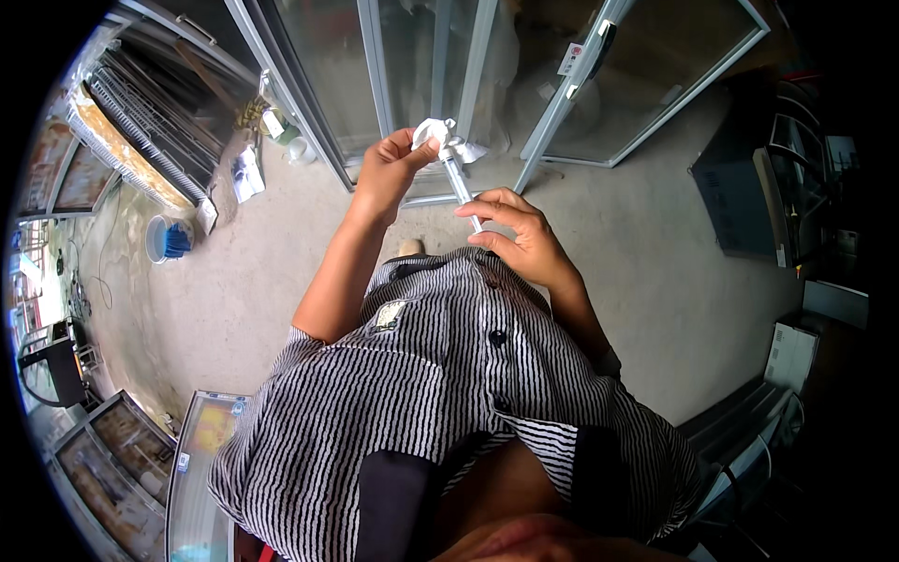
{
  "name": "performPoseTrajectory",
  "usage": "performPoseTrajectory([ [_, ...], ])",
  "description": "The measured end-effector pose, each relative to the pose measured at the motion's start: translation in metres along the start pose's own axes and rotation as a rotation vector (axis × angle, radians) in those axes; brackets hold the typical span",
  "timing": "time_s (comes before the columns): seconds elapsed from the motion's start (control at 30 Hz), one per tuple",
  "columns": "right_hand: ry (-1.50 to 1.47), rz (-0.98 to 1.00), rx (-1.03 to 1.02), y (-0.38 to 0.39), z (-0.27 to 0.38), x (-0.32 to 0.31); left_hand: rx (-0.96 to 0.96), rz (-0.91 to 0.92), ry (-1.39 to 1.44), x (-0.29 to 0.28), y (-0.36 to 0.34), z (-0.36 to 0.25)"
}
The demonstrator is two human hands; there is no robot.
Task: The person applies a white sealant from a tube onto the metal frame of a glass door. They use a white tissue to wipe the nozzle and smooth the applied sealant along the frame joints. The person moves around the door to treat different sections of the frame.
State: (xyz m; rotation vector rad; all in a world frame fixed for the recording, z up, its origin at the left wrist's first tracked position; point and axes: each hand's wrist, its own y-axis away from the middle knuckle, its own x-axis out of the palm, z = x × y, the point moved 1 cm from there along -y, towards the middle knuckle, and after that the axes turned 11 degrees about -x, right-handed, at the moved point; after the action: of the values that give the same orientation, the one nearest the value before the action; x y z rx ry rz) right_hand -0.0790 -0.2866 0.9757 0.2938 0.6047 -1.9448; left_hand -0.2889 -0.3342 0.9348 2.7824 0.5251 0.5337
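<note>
A clear syringe [457, 180] slants down to the right in front of my body, between my two hands. My left hand [389, 178] is closed, pinching a crumpled white tissue [429, 131] against the syringe's far end. That tip is hidden by the tissue and the thumb. At the near end my right hand [526, 236] is closed on the syringe, with its fingers and thumb around the plunger end. Whether anything is inside the barrel is too small to tell.
Framed glass doors [552, 122] stand just beyond my hands, over a grey concrete floor [253, 309]. A white bucket with blue contents [159, 245] sits on the left, near stacked grey racks [154, 122]. Dark boxy equipment [740, 201] lines the right side.
</note>
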Motion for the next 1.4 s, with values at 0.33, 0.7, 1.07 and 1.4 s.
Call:
performPoseTrajectory([
  [0.33,-0.458,-0.188,0.165,-0.001,-0.003,0.015,-0.058,0.064,0.045,-0.001,-0.003,0.005],
  [0.7,-0.681,-0.250,0.080,0.002,-0.011,0.018,-0.088,0.094,0.107,0.002,0.005,-0.004],
  [1.07,-0.669,-0.296,0.048,0.005,-0.012,0.019,-0.107,0.106,0.092,0.008,0.006,-0.009],
  [1.4,-0.828,-0.348,0.035,0.005,-0.009,0.015,-0.104,0.114,0.083,0.016,0.008,-0.010],
])
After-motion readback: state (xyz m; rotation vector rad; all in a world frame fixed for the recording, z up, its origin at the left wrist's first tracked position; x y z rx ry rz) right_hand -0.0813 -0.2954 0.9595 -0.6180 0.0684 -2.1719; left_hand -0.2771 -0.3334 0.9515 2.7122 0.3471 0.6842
